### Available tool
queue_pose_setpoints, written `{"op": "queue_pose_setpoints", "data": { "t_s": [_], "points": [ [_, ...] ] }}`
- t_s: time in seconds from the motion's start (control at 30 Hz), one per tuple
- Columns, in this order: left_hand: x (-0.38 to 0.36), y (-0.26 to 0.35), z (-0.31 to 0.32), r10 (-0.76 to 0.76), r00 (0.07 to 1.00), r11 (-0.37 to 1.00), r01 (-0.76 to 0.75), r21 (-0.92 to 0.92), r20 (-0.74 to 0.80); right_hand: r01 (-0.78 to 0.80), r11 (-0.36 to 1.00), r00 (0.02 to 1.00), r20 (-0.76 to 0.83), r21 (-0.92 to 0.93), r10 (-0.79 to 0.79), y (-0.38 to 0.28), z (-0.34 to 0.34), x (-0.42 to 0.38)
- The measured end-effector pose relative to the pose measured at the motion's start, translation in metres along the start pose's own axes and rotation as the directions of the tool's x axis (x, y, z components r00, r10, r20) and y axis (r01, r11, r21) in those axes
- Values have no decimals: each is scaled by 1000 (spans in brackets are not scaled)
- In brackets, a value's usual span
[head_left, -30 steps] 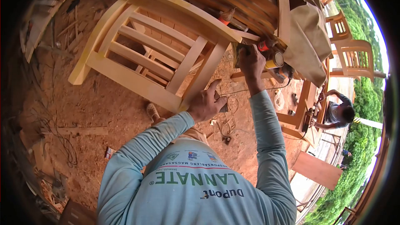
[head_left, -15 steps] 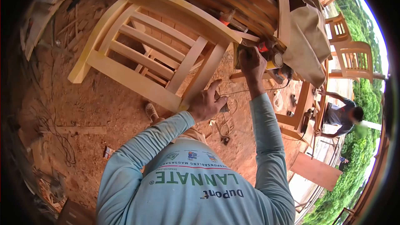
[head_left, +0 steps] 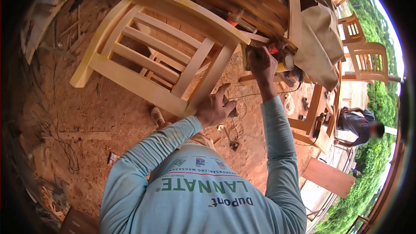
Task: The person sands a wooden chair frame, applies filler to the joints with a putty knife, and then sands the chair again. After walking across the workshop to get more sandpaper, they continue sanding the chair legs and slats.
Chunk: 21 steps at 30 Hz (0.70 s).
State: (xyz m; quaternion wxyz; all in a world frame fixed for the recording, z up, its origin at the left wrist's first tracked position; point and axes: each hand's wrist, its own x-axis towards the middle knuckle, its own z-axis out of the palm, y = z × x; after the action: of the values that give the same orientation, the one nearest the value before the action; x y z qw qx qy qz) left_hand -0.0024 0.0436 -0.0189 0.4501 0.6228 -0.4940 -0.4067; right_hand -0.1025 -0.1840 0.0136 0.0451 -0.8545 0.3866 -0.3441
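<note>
While the slatted wooden frame (head_left: 138,86) stands tilted at the left, the left hand (head_left: 213,107) rests at its lower right corner, thumb and fingers spread apart near a small dark piece (head_left: 232,112). The right hand (head_left: 263,63) is closed, perhaps on something dark, just beside a yellow can (head_left: 286,63).

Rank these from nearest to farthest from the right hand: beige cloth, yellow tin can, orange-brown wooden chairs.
From the right hand:
1. Yellow tin can, just beside it, right
2. Beige cloth, draped farther right
3. Orange-brown wooden chairs, beyond, by the greenery
</note>
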Motion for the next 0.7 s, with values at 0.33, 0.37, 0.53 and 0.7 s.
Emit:
{"op": "queue_pose_setpoints", "data": {
  "t_s": [0.33,0.37,0.53,0.7],
  "points": [
    [0,2,-2,-2,1000,999,2,-36,-4,23,989,995,-90,-149,-37,8,19,-10],
    [0,3,-3,-4,1000,1000,4,-27,-1,17,988,996,-88,-156,-31,8,19,-11],
    [-1,13,-10,-100,994,994,101,-34,48,-6,985,1000,-30,-174,0,4,15,-10],
    [-1,9,-8,-86,996,996,86,-20,28,-81,984,994,60,-160,91,4,0,-7]
  ]
}}
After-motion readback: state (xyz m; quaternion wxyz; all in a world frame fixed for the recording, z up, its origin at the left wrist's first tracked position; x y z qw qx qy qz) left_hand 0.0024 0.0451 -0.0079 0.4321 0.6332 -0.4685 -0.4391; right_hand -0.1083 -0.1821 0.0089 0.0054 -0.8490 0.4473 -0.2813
